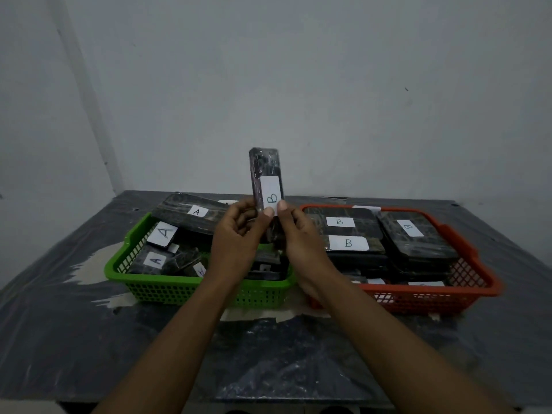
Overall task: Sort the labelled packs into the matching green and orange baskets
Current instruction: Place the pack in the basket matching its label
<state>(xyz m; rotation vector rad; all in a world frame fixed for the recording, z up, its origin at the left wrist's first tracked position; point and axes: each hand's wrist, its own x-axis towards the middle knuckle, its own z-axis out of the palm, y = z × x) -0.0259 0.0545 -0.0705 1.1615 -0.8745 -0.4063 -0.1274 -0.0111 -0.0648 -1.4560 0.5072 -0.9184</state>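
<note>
While I hold this pack (266,186) upright above the gap between the two baskets, its white label reads B, so I judge it belongs in the orange basket (475,264) to my right, where the other B packs (343,234) already lie stacked. To do this well I should let one hand take it over, carry it rightward clear of the orange rim, and lay it flat, label up, on the pile rather than drop it. My left hand (239,234) pinches the pack's lower edge, fingers curled behind and thumb on the front; my right hand (295,237) pinches the same end, thumb on the label. Both forearms reach forward over the dark worktop (59,324), converging. The green basket (143,282) on my left holds A packs (167,234).
</note>
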